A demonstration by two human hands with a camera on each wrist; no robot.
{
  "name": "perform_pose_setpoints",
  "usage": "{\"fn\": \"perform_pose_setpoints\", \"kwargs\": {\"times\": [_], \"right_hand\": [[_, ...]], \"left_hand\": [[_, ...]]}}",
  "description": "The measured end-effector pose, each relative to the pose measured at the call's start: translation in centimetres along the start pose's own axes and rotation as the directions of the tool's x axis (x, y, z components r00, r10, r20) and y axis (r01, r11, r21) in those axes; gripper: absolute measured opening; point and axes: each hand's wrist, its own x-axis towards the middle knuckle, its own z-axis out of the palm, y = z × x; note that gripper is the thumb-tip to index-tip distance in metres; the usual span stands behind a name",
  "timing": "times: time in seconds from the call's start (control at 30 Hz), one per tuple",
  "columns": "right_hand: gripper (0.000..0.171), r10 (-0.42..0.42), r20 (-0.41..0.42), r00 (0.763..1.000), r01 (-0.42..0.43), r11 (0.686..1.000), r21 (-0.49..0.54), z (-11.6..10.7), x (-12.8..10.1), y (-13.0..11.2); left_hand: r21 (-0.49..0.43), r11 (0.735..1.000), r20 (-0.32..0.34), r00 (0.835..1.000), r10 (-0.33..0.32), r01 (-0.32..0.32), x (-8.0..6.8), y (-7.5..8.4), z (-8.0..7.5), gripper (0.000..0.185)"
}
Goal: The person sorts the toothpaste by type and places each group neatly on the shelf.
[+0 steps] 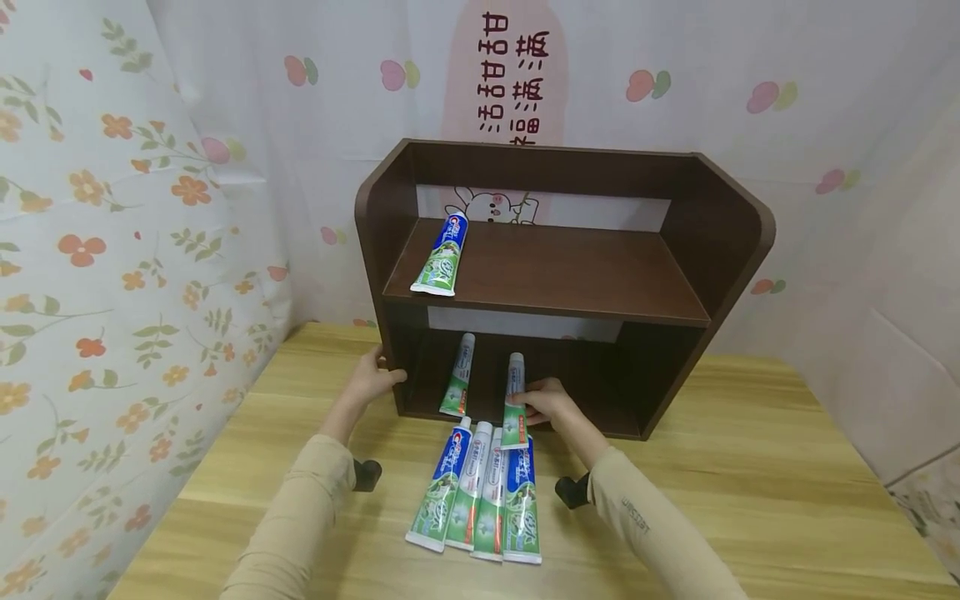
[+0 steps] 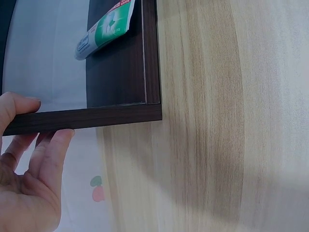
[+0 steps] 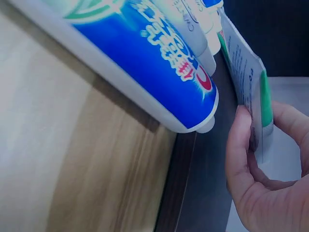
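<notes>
Head view: right hand (image 1: 551, 404) pinches green-white toothpaste tube (image 1: 514, 400) at lower bay mouth of dark brown wooden shelf (image 1: 555, 275), six o'clock; step judged placing, next slide to twelve o'clock.
Left wrist: left hand (image 2: 29, 188) grips shelf side panel.
Right wrist: fingers (image 3: 241, 159) curl round tube tail; desk (image 3: 72, 159) at nine o'clock.

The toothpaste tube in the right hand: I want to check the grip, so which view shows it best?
The right wrist view: the right hand pinches the toothpaste tube by its flat end, close up. The head view shows the whole tube at the shelf's lower opening, small. The left wrist view lacks it.
</notes>
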Motion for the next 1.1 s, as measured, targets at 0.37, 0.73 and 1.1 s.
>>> {"fn": "perform_pose_setpoints", "kwargs": {"times": [0.37, 0.73, 1.1], "right_hand": [[0.048, -0.026, -0.058, 0.998, 0.027, 0.999, 0.025, 1.5, 1.9, -0.8], [0.050, -0.052, -0.114, 0.992, 0.054, 0.998, 0.010, 2.2, 3.9, -1.4], [0.045, -0.037, -0.142, 0.989, 0.045, 0.997, 0.059, 2.1, 5.7, -1.1]], "left_hand": [[-0.016, 1.000, -0.016, 1.000, 0.021, -0.021, 0.0, -0.4, -0.2, 0.068], [-0.010, 1.000, -0.019, 1.000, 0.012, -0.012, 0.2, -0.3, -0.2, 0.069], [-0.032, 0.999, -0.025, 1.000, 0.010, -0.011, 0.3, -0.2, 0.2, 0.068]]}}
